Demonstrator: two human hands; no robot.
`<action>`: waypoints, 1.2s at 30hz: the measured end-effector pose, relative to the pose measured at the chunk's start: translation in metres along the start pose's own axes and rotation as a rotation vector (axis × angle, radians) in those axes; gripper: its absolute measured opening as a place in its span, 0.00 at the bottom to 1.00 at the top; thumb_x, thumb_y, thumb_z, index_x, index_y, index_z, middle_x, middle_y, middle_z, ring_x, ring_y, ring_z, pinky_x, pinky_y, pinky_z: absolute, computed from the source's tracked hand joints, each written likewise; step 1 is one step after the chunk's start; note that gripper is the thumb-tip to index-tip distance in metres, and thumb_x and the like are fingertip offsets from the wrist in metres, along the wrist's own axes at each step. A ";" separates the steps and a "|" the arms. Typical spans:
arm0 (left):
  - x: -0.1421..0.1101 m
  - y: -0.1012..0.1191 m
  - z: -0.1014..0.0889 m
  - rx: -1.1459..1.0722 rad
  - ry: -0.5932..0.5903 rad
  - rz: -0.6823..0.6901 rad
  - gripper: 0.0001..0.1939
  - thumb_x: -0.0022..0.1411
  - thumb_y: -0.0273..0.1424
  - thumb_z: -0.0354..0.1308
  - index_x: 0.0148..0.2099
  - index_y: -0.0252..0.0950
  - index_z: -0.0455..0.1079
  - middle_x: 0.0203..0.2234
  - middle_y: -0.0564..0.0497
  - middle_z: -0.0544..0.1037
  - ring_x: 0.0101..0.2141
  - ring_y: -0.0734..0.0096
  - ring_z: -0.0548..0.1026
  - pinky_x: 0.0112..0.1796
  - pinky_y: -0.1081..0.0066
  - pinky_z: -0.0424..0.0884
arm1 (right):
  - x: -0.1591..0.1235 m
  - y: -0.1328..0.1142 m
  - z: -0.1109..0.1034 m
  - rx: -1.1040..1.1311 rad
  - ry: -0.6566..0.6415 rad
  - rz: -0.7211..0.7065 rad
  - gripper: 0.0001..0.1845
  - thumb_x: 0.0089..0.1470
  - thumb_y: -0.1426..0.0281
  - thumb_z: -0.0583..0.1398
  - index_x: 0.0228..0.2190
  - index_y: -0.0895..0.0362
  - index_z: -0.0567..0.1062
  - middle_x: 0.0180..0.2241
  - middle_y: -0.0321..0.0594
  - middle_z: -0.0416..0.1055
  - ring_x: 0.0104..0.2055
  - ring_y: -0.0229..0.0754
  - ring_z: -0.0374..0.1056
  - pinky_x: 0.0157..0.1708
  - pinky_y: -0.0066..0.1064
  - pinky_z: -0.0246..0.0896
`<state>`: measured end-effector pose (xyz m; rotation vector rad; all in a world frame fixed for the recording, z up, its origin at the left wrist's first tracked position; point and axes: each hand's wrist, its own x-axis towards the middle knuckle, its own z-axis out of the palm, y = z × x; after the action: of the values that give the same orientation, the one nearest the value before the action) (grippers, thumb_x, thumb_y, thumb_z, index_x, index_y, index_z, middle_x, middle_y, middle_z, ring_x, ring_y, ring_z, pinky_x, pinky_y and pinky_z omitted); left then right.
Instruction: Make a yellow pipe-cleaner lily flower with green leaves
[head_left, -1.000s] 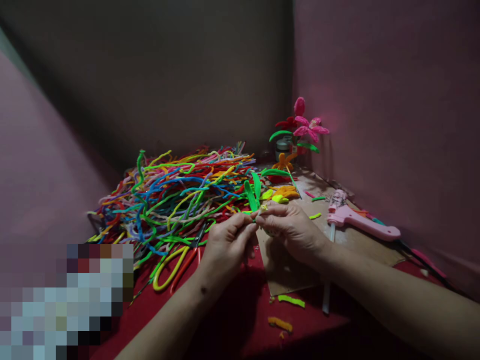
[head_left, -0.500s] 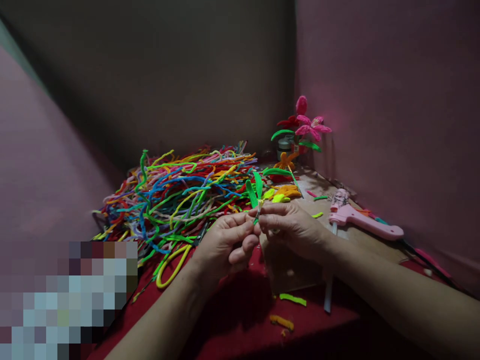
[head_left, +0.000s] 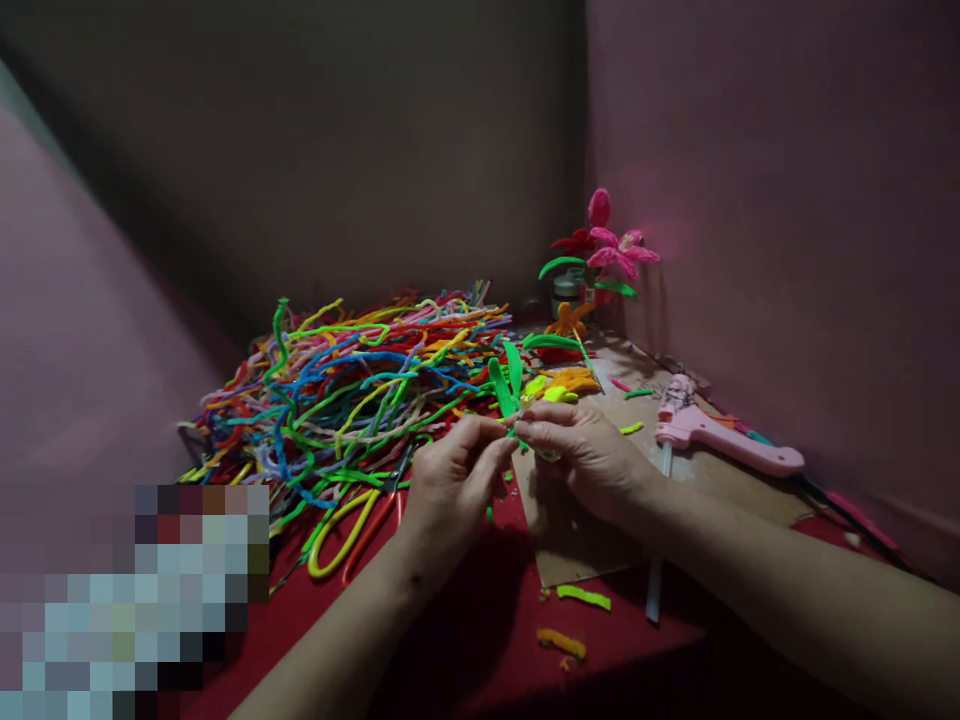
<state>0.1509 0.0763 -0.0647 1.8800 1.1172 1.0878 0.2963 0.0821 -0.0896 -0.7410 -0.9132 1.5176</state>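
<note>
Close together over the table's middle, both hands pinch one small piece, a pale yellowish stem end [head_left: 523,405] with a bit of green pipe cleaner at its base. My left hand [head_left: 459,480] grips it from the left between thumb and forefinger. From the right, my right hand [head_left: 581,445] closes its fingertips on the same piece, covering most of it. Two green fuzzy leaves [head_left: 507,378] stand just beyond the fingertips; whether they join the held piece I cannot tell. Behind my right hand lie yellow petals [head_left: 556,393] and orange petals [head_left: 574,380].
A heap of coloured pipe cleaners [head_left: 352,380] fills the left. Scissors [head_left: 337,545] lie beside my left wrist. A pink glue gun [head_left: 720,440] rests on cardboard [head_left: 577,560] at right. Fuzzy pink flowers [head_left: 622,250] stand at the back. Yellow-green [head_left: 583,598] and orange scraps [head_left: 561,642] lie in front.
My left hand has turned, its lower fingers now tucked behind, and more of the scissors' handles shows. The fingertips of both hands stay together at the small piece.
</note>
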 end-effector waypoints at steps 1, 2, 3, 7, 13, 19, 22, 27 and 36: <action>-0.001 -0.001 0.001 0.084 0.027 0.069 0.05 0.57 0.31 0.54 0.34 0.34 0.68 0.17 0.57 0.66 0.17 0.81 0.64 0.21 0.79 0.62 | 0.000 0.000 0.000 -0.021 -0.010 -0.016 0.06 0.40 0.69 0.66 0.24 0.58 0.75 0.22 0.30 0.63 0.21 0.29 0.51 0.20 0.25 0.41; -0.002 -0.002 0.001 0.147 0.044 0.117 0.06 0.58 0.30 0.53 0.34 0.34 0.69 0.17 0.57 0.66 0.18 0.81 0.64 0.21 0.79 0.61 | -0.001 0.000 0.001 -0.040 -0.025 -0.037 0.06 0.40 0.69 0.66 0.24 0.58 0.76 0.23 0.31 0.64 0.22 0.29 0.53 0.21 0.26 0.43; -0.003 -0.002 0.000 0.175 0.050 0.133 0.06 0.58 0.30 0.53 0.34 0.35 0.69 0.17 0.57 0.65 0.18 0.81 0.63 0.21 0.79 0.60 | -0.002 -0.001 0.001 -0.055 -0.046 -0.058 0.05 0.41 0.69 0.66 0.24 0.58 0.76 0.25 0.32 0.65 0.24 0.30 0.54 0.22 0.26 0.45; -0.001 0.003 -0.003 0.009 0.002 -0.035 0.08 0.59 0.31 0.51 0.28 0.35 0.63 0.15 0.59 0.62 0.14 0.82 0.59 0.16 0.79 0.56 | -0.004 -0.004 0.003 -0.068 -0.127 -0.075 0.06 0.42 0.71 0.65 0.27 0.58 0.77 0.27 0.33 0.67 0.25 0.30 0.57 0.25 0.26 0.48; 0.002 0.009 -0.007 -0.285 -0.104 -0.215 0.10 0.57 0.33 0.54 0.26 0.35 0.61 0.14 0.59 0.63 0.11 0.83 0.57 0.11 0.80 0.54 | -0.006 -0.009 0.005 -0.090 -0.141 -0.065 0.06 0.42 0.70 0.65 0.26 0.58 0.76 0.25 0.33 0.67 0.25 0.31 0.57 0.26 0.26 0.48; 0.005 0.005 -0.010 -0.659 -0.275 -0.392 0.09 0.58 0.32 0.54 0.28 0.34 0.62 0.15 0.60 0.60 0.10 0.87 0.49 0.09 0.83 0.54 | -0.004 -0.007 0.002 -0.030 -0.182 -0.030 0.04 0.44 0.71 0.64 0.27 0.56 0.77 0.23 0.30 0.66 0.23 0.30 0.55 0.25 0.25 0.47; 0.007 0.000 -0.011 -0.827 -0.403 -0.470 0.07 0.58 0.32 0.53 0.31 0.34 0.63 0.15 0.61 0.59 0.10 0.88 0.44 0.07 0.84 0.51 | -0.002 -0.005 0.000 -0.001 -0.232 0.015 0.03 0.44 0.71 0.64 0.26 0.57 0.76 0.22 0.31 0.66 0.23 0.29 0.55 0.25 0.25 0.46; 0.005 -0.001 -0.006 -0.541 -0.300 -0.350 0.10 0.58 0.35 0.52 0.29 0.34 0.64 0.16 0.58 0.63 0.11 0.85 0.53 0.11 0.82 0.56 | 0.001 0.000 -0.004 -0.015 -0.157 -0.016 0.05 0.42 0.70 0.65 0.26 0.58 0.76 0.23 0.32 0.65 0.23 0.30 0.53 0.25 0.26 0.45; -0.001 0.004 -0.005 -0.346 -0.177 -0.243 0.10 0.57 0.33 0.54 0.26 0.34 0.65 0.17 0.56 0.68 0.12 0.81 0.63 0.13 0.80 0.61 | -0.005 -0.004 0.002 -0.107 -0.121 -0.096 0.08 0.43 0.68 0.65 0.30 0.56 0.78 0.26 0.34 0.68 0.26 0.33 0.57 0.27 0.28 0.50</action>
<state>0.1477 0.0749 -0.0598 1.4950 0.9570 0.8932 0.2977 0.0770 -0.0851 -0.6781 -1.1126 1.4496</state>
